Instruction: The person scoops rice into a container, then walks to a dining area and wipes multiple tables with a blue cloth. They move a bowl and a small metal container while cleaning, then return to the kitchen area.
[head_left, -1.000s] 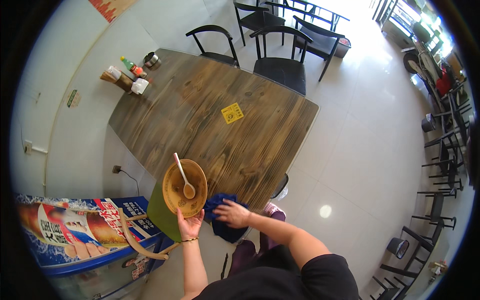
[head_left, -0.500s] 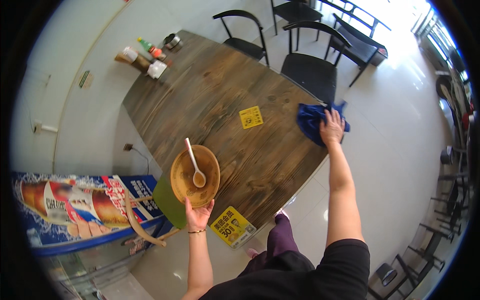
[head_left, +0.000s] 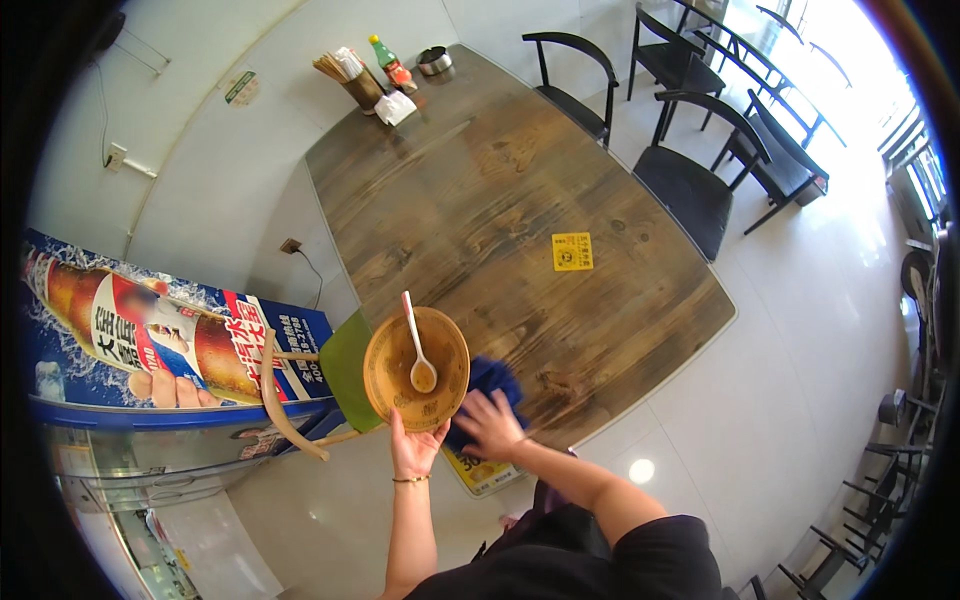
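My left hand (head_left: 415,450) grips the near rim of a yellow-brown bowl (head_left: 385,352), holding it up over the table's near left edge. The bowl tilts so its inside shows. A white spoon (head_left: 412,335) leans inside it, handle past the far rim, with some brownish residue in its scoop. Just right of the bowl, my right hand (head_left: 490,428) holds a bunched dark blue cloth (head_left: 497,377) against the wooden tabletop (head_left: 480,190). That hand is slightly blurred, and the bowl hides part of the cloth.
At the far left of the table stand a chopstick holder (head_left: 362,92), a green-capped bottle (head_left: 392,65), napkins (head_left: 396,107) and a metal ashtray (head_left: 434,61). Black chairs (head_left: 690,195) line the far right side. A green-seated chair (head_left: 347,370) and a drinks fridge (head_left: 180,420) stand at left.
My right hand has swept the blue cloth from the table's right end to the near left edge, beside the bowl. My left hand still holds the bowl. The view has shifted.
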